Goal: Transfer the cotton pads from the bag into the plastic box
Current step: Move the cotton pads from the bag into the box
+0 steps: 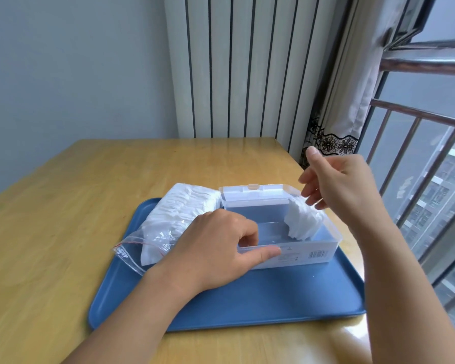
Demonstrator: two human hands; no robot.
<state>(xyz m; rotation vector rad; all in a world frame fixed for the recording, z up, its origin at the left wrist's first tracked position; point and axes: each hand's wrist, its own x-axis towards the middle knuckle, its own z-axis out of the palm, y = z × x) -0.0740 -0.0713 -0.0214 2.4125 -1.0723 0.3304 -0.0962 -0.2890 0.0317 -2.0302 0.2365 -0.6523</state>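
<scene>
A clear plastic box [310,254] stands on a blue tray [260,298], its lid [258,193] tipped up at the back. A stack of white cotton pads [301,219] leans at the box's right end. Left of the box lies a clear zip bag [166,219] with a red seal line, still holding many white pads. My left hand [210,253] grips the box's front left rim, thumb outside and fingers inside. My right hand [339,179] hovers above the box's right end with fingers apart and nothing in it.
The tray rests on a light wooden table [63,219]. A white radiator [247,67] and a curtain [344,101] stand behind the table. A barred window [418,166] runs along the right side.
</scene>
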